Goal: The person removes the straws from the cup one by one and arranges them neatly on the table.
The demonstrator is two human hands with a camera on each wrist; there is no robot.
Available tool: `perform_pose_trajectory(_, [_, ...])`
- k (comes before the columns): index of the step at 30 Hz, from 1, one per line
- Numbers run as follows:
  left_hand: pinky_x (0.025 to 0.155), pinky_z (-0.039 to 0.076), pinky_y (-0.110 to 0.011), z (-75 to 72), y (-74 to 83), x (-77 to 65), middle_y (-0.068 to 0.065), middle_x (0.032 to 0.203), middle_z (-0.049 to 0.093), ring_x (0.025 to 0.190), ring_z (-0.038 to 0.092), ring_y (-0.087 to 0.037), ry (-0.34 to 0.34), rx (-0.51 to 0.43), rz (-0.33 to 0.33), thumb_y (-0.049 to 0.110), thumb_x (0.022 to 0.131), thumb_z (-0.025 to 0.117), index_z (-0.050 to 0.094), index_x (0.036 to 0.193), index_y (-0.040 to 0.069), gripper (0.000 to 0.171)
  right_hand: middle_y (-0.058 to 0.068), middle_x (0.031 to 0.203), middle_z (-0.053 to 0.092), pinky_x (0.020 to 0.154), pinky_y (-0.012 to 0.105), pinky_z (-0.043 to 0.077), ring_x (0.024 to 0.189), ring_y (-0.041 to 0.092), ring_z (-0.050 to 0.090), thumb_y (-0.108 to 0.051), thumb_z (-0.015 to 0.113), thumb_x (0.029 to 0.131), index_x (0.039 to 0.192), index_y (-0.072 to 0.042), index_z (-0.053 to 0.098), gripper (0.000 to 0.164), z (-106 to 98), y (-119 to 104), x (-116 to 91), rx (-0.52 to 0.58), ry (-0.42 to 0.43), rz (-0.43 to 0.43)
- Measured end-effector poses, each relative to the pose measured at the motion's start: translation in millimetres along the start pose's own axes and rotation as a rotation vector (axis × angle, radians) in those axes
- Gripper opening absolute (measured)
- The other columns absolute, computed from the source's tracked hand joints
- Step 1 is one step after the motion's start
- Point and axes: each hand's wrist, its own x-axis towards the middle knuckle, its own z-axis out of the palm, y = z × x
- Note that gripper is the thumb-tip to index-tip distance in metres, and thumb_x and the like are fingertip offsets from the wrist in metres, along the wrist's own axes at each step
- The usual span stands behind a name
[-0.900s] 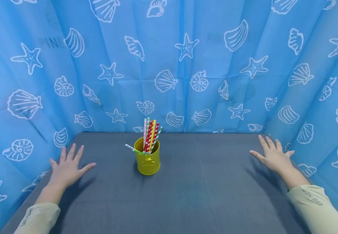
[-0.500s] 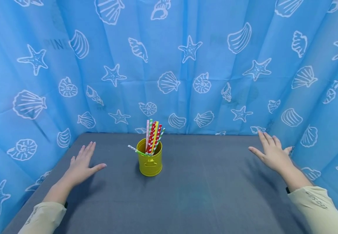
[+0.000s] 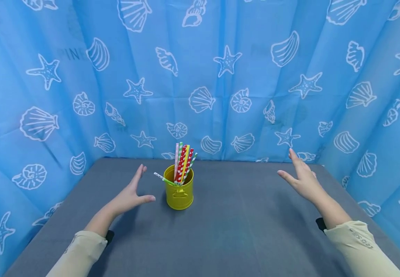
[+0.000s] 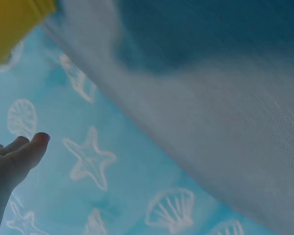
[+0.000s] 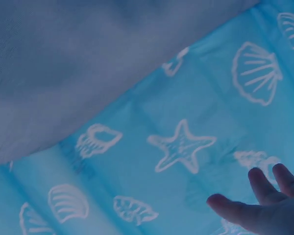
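A small yellow bucket stands upright on the grey table, holding several patterned straws in red, yellow, green, white and pink. One white-and-green straw leans out over its left rim. Just left of the bucket, my left hand hovers with fingers extended and thumb spread, apart from it. Some fingers of that hand and a yellow piece of the bucket appear in the left wrist view. Over the table's right side hangs my right hand, fingers straight, holding nothing.
The grey cloth-covered table ends at a blue curtain printed with white shells and starfish, which encloses the back and both sides. Dark bands show at the sleeve cuffs.
My left hand has moved right, from the table's left edge to close beside the bucket, and turned sideways. My right hand has shifted a little left and turned inward. The view has shifted slightly.
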Motion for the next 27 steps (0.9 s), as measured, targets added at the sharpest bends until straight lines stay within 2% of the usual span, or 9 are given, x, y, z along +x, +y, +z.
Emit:
perform_pose_trajectory(9, [0.11, 0.01, -0.065, 29.4, 20.4, 29.2, -0.01, 0.163, -0.002, 0.145, -0.003, -0.041, -0.049, -0.209, -0.029, 0.034, 0.086, 0.075, -0.019, 0.153, 0.014, 0.117, 0.031, 0.152, 0.023, 0.099, 0.073, 0.025, 0.136, 0.052, 0.024, -0.028, 0.057, 0.1, 0.156, -0.008, 0.0, 0.082, 28, -25, 8, 0.169, -0.028, -0.074])
perform_pose_trajectory(15, [0.111, 0.007, -0.065, 44.6, 21.1, 40.4, -0.013, 0.162, -0.001, 0.146, -0.002, -0.038, -0.029, -0.239, -0.061, 0.03, 0.085, 0.075, -0.013, 0.155, 0.016, 0.113, 0.028, 0.15, 0.031, 0.097, 0.069, 0.034, 0.133, 0.048, 0.033, -0.024, 0.055, 0.101, 0.157, -0.009, 0.006, 0.076, 49, -39, 15, 0.253, -0.026, -0.124])
perform_pose_trajectory(18, [0.112, 0.01, -0.063, 48.8, 19.7, 44.4, -0.014, 0.162, 0.001, 0.146, 0.001, -0.038, -0.009, -0.247, -0.075, 0.032, 0.085, 0.076, -0.009, 0.156, 0.016, 0.111, 0.028, 0.148, 0.034, 0.096, 0.067, 0.038, 0.13, 0.047, 0.037, -0.021, 0.054, 0.101, 0.156, -0.008, 0.007, 0.073, 58, -43, 18, 0.293, -0.035, -0.14])
perform_pose_trajectory(24, [0.112, 0.02, -0.059, 51.7, 18.7, 51.6, -0.02, 0.159, 0.007, 0.144, 0.009, -0.04, -0.006, -0.278, -0.045, 0.038, 0.085, 0.075, 0.0, 0.156, 0.01, 0.107, 0.027, 0.146, 0.038, 0.094, 0.063, 0.042, 0.126, 0.046, 0.043, -0.02, 0.051, 0.102, 0.156, -0.008, 0.009, 0.07, 73, -53, 23, 0.365, -0.055, -0.164])
perform_pose_trajectory(27, [0.112, 0.023, -0.057, 53.6, 19.4, 53.5, -0.021, 0.158, 0.009, 0.143, 0.012, -0.04, 0.0, -0.27, -0.054, 0.04, 0.084, 0.074, 0.004, 0.156, 0.009, 0.105, 0.027, 0.143, 0.041, 0.094, 0.063, 0.042, 0.125, 0.045, 0.044, -0.02, 0.05, 0.102, 0.156, -0.009, 0.01, 0.068, 80, -59, 27, 0.403, -0.074, -0.173])
